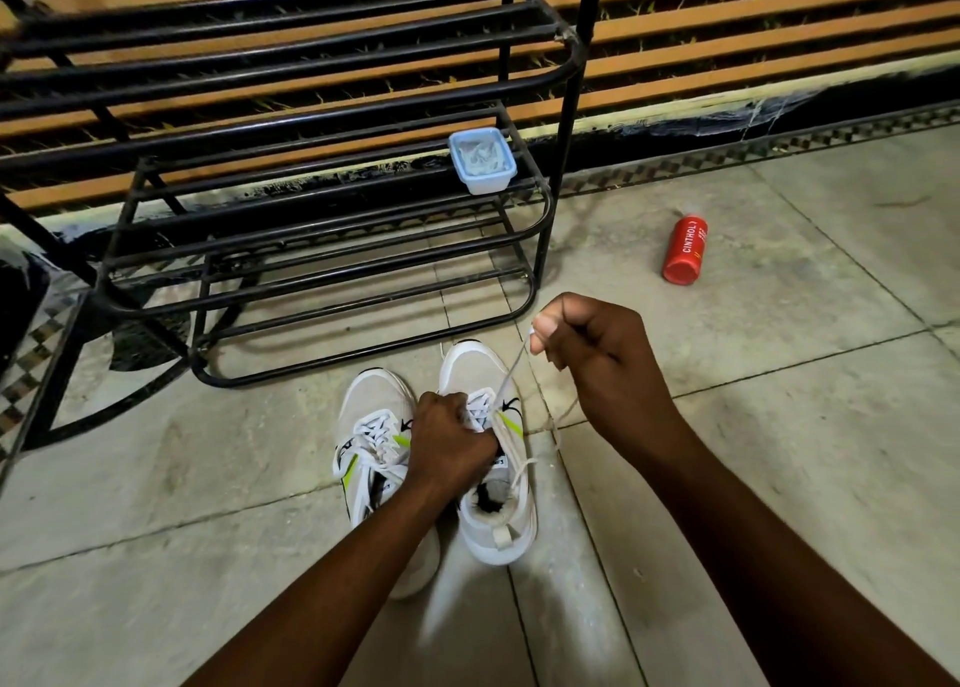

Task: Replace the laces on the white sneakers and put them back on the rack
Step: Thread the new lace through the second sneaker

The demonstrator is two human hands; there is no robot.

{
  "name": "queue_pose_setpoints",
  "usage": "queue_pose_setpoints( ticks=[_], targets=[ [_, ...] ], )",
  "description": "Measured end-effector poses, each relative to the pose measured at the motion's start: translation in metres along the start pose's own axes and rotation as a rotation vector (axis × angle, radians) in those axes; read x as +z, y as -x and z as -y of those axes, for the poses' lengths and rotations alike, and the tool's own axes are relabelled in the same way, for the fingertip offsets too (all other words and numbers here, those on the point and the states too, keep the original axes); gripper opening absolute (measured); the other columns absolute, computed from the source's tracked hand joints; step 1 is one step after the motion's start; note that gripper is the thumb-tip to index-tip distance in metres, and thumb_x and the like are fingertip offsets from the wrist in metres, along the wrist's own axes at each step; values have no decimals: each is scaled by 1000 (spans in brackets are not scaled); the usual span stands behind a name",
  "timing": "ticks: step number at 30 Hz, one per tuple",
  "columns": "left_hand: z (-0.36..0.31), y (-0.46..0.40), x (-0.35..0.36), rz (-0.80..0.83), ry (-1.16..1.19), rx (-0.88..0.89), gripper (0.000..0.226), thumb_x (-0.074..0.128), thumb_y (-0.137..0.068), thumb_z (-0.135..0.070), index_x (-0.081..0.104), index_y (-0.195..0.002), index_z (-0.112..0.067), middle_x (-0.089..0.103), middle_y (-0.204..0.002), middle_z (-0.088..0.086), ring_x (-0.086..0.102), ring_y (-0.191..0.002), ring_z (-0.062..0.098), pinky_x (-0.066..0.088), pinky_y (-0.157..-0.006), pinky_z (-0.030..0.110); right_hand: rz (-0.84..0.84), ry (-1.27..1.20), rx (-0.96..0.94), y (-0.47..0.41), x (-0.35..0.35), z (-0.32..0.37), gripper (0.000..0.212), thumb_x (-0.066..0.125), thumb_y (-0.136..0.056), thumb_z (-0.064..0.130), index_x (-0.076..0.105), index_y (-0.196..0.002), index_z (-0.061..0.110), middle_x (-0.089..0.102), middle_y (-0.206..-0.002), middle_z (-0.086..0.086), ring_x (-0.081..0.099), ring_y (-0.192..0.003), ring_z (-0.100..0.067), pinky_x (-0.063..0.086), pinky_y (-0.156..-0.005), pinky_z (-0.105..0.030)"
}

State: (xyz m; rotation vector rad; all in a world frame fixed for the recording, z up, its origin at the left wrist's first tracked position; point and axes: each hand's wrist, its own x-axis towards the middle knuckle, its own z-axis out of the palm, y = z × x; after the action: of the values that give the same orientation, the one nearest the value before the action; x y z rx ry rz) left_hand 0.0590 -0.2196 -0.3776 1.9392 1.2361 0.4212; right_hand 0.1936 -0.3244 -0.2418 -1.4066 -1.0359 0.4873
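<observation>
**Lace pulled up from the right-hand sneaker**

Two white sneakers stand side by side on the tiled floor [779, 426], toes toward the black metal rack [311, 208]. The left sneaker [371, 426] is laced. The left hand [449, 445] is curled over the tongue area of the right sneaker [493, 520], gripping it at the eyelets. The right hand [587, 343] is raised beside that shoe, its fingers closed and pinching the end of a white lace [511, 367], which runs taut down to the shoe's eyelets. A small plastic tub [482, 161] sits on a rack shelf. A red bottle [685, 250] lies on the floor, well apart from the shoes.
</observation>
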Motion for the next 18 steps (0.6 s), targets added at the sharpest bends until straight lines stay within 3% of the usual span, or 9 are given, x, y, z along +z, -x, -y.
queue_pose_setpoints(
  ticks=[4,6,8,11,12,14,16,18],
  targets=[
    [0,-1,-2,24,-18,-24,36,81,-67,-46,56,-66,-20,51,-83,0,54,-79,14,40,-66,25,20,-5,22,1,2,4,30,53,-102,2,63,-75,7,61,-69,9,54,-65,-2,42,-69,-17],
    [-4,-2,-6,51,-17,-66,37,84,-66,-43,69,-87,-16,56,-94,1,59,-85,17,49,-77,30,72,-3,43,1,1,5,29,52,-103,5,62,-76,6,62,-68,5,55,-62,-7,44,-68,-18],
    [-9,-6,-13,139,41,-177,48,81,-60,-40,70,-101,-17,65,-99,4,65,-87,20,54,-78,31,127,27,51,0,0,7,27,54,-104,10,64,-79,5,63,-65,0,58,-57,-13,45,-65,-23],
    [-18,-13,-32,226,273,-341,29,77,-57,-26,70,-84,-21,73,-80,9,67,-70,23,54,-66,36,113,7,57,-2,-2,8,26,56,-103,13,66,-80,5,56,-57,-4,53,-47,-16,43,-55,-26],
    [-23,-14,-40,201,317,-335,23,79,-60,-19,71,-81,-19,74,-78,9,67,-69,24,55,-64,38,94,-19,60,-3,-3,8,25,57,-103,12,66,-81,4,53,-55,-4,50,-47,-15,41,-52,-25],
    [-38,-12,-52,217,408,-213,34,82,-71,1,75,-99,-17,77,-94,7,70,-75,20,57,-61,31,74,-24,54,-5,-4,8,22,59,-101,10,67,-82,2,50,-54,1,44,-48,-11,37,-50,-23],
    [-60,-3,-64,393,558,-33,52,77,-76,17,70,-122,-8,76,-108,10,66,-70,11,52,-58,20,67,19,28,-8,-5,7,21,62,-100,11,68,-82,1,52,-54,12,44,-50,-3,36,-54,-20],
    [-76,1,-69,504,681,44,51,76,-79,14,69,-124,-8,74,-97,9,60,-65,9,48,-56,17,52,42,18,-10,-7,6,20,63,-99,11,70,-83,1,54,-53,17,47,-51,-3,36,-57,-18]
  ],
)
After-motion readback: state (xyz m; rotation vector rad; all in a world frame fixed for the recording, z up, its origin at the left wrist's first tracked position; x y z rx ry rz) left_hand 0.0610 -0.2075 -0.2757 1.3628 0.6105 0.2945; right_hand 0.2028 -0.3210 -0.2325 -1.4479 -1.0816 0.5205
